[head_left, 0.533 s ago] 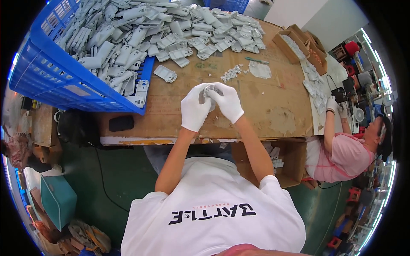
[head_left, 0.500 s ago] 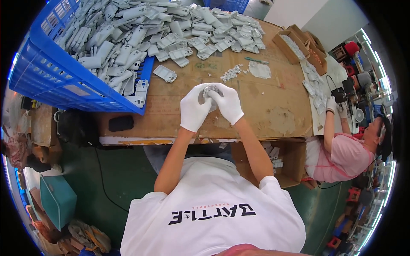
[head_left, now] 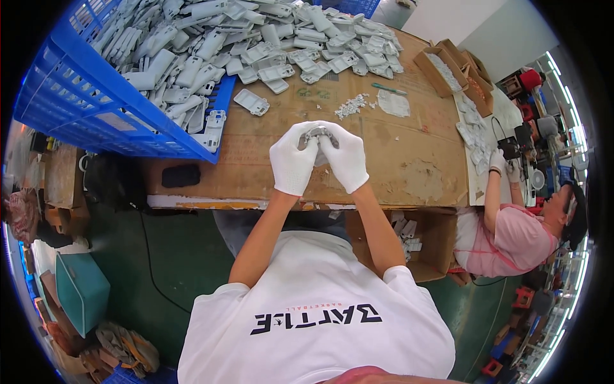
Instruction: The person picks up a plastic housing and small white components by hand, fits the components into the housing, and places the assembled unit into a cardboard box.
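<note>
My left hand (head_left: 292,160) and my right hand (head_left: 346,157), both in white knitted gloves, come together over the cardboard-topped table (head_left: 256,182). Between them they grip one light grey plastic casing (head_left: 318,132), thumbs side by side on its near face. Most of it is hidden by the gloves. A similar casing (head_left: 251,102) lies by itself beyond my left hand, its hollow side up. Past my right hand is a small heap of tiny white parts (head_left: 352,107), with a flat whitish sheet (head_left: 393,103) and a green pen-like tool (head_left: 388,89) near it.
A large pile of grey casings (head_left: 211,45) spills from a tipped blue crate (head_left: 109,109) at the far left. A black pouch (head_left: 181,176) lies by the front edge. Right are boxes of small parts (head_left: 441,70); a co-worker (head_left: 511,237) sits there. An open carton (head_left: 438,249) stands below.
My thumbs have drawn closer together on the casing, and my right hand has turned slightly more upright. The whole view has shifted a little. The casing stays between my hands.
</note>
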Tool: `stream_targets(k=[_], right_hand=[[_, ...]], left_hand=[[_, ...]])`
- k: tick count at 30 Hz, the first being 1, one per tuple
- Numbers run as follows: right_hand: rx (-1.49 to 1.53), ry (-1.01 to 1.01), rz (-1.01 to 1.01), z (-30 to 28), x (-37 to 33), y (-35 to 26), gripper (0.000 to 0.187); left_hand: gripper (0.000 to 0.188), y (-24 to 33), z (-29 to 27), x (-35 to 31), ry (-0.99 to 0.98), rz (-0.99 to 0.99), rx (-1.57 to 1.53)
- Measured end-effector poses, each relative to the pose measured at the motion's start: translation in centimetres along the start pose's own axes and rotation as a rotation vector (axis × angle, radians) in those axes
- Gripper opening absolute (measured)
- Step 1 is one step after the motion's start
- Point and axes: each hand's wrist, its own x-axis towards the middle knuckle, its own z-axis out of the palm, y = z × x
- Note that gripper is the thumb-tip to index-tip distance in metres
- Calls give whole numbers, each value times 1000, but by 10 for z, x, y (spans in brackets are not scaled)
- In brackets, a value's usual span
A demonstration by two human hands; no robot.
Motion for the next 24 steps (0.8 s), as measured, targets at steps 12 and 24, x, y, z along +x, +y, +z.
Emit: stream_targets(k=[12, 24], right_hand=[[-67, 96, 4, 1, -5, -6, 26], [61, 81, 26, -4, -14, -8, 30]], left_hand=[[25, 7, -1, 5, -115, -91, -24], [23, 2, 0, 3, -47, -75, -122]])
